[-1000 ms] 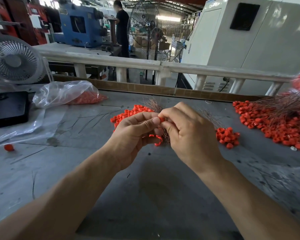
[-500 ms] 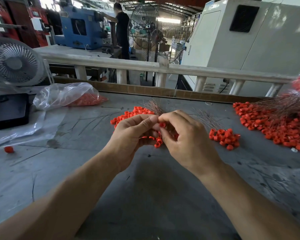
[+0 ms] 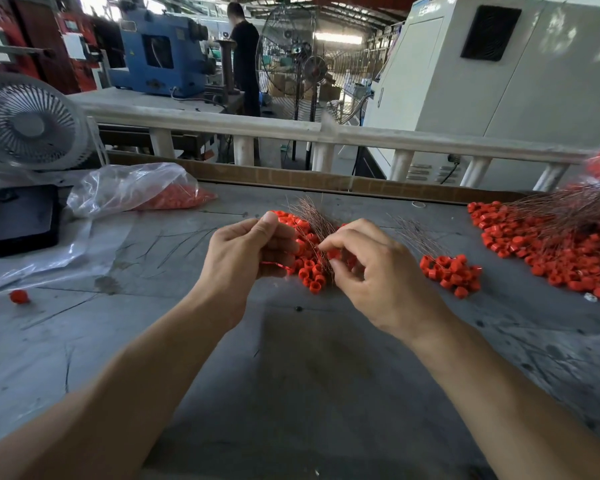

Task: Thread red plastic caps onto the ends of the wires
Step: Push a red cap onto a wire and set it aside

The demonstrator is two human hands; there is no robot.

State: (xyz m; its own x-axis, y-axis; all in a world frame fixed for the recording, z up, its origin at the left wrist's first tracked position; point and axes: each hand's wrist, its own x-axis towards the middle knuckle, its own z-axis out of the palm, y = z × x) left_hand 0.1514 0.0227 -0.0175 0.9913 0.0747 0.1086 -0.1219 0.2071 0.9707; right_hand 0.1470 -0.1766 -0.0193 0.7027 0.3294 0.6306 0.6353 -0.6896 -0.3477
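Left hand grips a wire bundle; right hand pinches a red cap; bare grey table lies nearer the person.

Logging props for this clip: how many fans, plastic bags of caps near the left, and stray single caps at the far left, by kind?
Fans: 3 (desk fan, two pedestal fans)
Plastic bag of caps: 1
Stray single cap: 1
Total: 5

bare table near front, cap piles right, bag left
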